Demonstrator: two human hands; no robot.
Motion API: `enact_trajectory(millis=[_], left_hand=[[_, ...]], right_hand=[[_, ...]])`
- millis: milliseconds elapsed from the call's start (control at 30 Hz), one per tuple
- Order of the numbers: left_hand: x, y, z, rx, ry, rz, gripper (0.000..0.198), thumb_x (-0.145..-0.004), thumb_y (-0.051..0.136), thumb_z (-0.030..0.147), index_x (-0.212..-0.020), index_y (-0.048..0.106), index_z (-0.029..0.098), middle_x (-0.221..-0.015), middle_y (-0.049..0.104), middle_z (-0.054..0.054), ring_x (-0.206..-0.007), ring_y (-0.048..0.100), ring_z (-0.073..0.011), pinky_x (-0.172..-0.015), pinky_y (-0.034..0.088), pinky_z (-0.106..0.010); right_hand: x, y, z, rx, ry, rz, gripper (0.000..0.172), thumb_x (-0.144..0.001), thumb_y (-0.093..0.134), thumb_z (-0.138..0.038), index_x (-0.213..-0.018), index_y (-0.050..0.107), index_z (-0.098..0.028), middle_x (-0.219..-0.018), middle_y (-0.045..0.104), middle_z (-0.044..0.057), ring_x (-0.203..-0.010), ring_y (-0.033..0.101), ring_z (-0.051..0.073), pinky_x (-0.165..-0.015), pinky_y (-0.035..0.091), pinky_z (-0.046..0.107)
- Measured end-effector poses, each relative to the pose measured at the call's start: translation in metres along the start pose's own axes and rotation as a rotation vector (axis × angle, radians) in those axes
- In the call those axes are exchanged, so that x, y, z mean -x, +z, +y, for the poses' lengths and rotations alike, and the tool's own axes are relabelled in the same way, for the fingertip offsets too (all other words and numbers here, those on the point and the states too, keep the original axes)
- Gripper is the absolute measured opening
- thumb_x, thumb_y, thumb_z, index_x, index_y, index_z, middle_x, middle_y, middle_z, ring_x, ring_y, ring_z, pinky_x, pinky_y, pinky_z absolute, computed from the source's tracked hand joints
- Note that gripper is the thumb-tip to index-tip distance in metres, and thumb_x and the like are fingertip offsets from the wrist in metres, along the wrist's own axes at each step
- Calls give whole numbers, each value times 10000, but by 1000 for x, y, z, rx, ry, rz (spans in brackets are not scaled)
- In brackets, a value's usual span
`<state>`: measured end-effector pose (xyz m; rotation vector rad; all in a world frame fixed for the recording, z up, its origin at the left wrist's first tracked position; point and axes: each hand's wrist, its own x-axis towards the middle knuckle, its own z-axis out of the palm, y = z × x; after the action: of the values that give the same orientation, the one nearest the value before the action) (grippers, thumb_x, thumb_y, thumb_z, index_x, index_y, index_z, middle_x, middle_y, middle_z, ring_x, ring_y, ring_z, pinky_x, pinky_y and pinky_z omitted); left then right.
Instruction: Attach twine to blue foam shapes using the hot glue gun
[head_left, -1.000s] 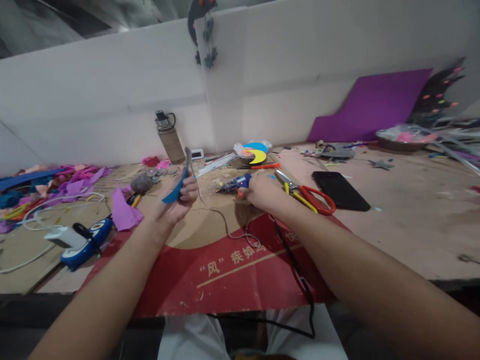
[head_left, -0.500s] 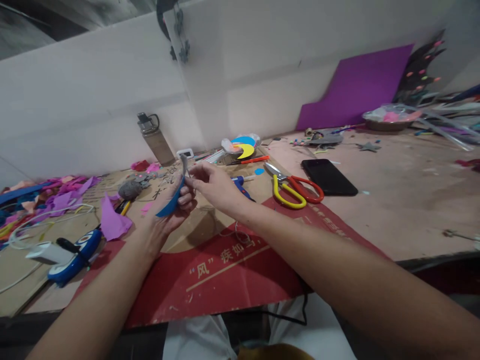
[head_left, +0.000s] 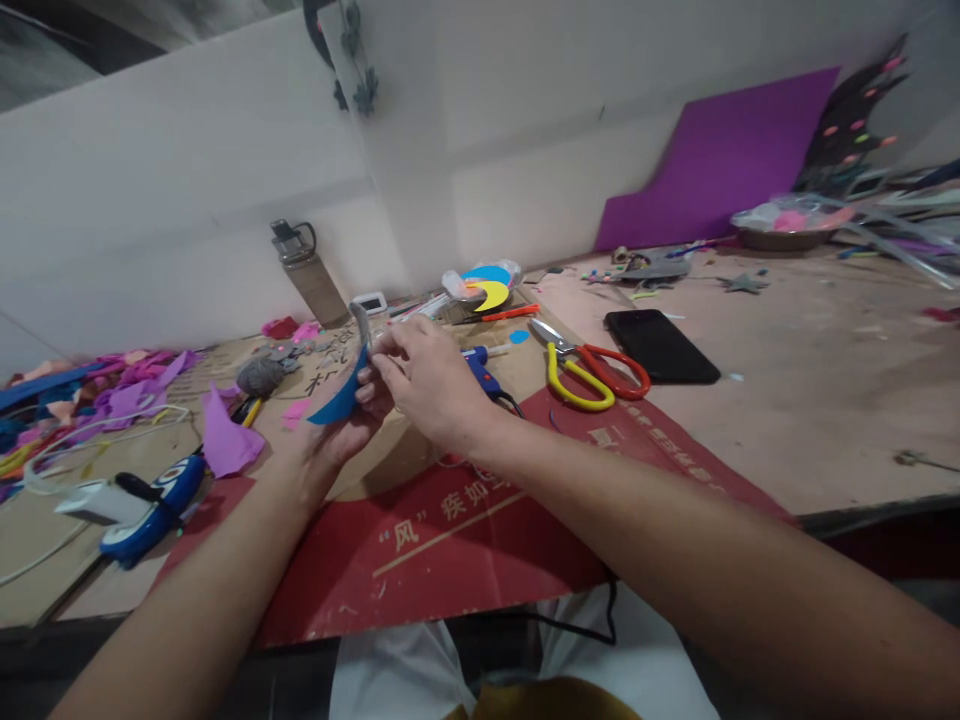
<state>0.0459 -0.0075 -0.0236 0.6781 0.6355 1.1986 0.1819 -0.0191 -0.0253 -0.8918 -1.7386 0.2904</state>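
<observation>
A curved blue piece, grey along its upper part, is held upright in my left hand, whose fingers close on it from below and behind. My right hand reaches across from the right, its thumb and fingertips pinched together at the edge of the same piece. Whether something small sits between those right fingertips I cannot make out. Beneath both hands lies a red and brown cardboard sheet. A blue glue gun rests just beyond my right wrist, partly hidden by it.
Scissors with yellow and red handles and a black phone lie to the right. A bottle stands at the wall. On the left are a blue power strip, cables and colourful scraps. A yellow crescent lies at the back.
My right hand has turned slightly and sits closer against the blue piece, its fingers more bunched. The blue piece has tilted a little. The camera view has shifted slightly.
</observation>
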Motion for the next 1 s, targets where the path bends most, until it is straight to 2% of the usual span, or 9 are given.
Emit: enact_trajectory(millis=[233, 400, 467, 667, 867, 1000], left_hand=[[0, 8, -2, -164, 128, 131, 250, -893, 547, 219, -654, 545, 146, -505, 473, 44, -362, 419, -15, -357, 349, -91], [-1, 1, -5, -370, 332, 81, 170, -800, 667, 270, -702, 586, 157, -530, 522, 38, -417, 458, -43, -406, 380, -138], [-1, -3, -6, -436, 411, 78, 172, -786, 678, 293, -716, 588, 163, -534, 520, 42, -430, 457, -54, -420, 378, -161], [2, -6, -4, -641, 597, 187, 202, -755, 697, 352, -770, 614, 169, -662, 587, 26, -551, 498, -76, -545, 420, -194], [8, -7, -1, -925, 713, 269, 244, -787, 644, 396, -861, 630, 164, -765, 617, -7, -651, 531, -113, -608, 427, -226], [14, -6, 0, -1157, 850, 343, 210, -823, 604, 385, -843, 611, 176, -780, 611, -10, -698, 525, -130, -664, 409, -245]], right_hand=[[3, 2, 1, 57, -8, -31, 77, -856, 512, -167, -831, 583, -185, -922, 566, 58, -882, 516, 177, -836, 424, 328], [4, -1, -1, 47, -8, -38, 80, -852, 509, -161, -810, 569, -192, -912, 572, 51, -877, 511, 178, -816, 418, 333], [5, -1, -1, 35, -1, -43, 86, -856, 504, -161, -803, 564, -194, -909, 572, 49, -867, 508, 173, -807, 418, 329], [7, -2, -1, 22, 14, -67, 88, -859, 491, -167, -826, 567, -199, -884, 570, 43, -855, 506, 172, -785, 416, 323], [8, -4, -4, 67, 44, -88, 96, -859, 479, -180, -813, 563, -194, -865, 599, 51, -875, 514, 185, -805, 395, 337], [11, -6, -9, 77, 142, -148, 113, -884, 446, -229, -877, 552, -190, -827, 619, 41, -765, 527, 171, -705, 378, 316]])
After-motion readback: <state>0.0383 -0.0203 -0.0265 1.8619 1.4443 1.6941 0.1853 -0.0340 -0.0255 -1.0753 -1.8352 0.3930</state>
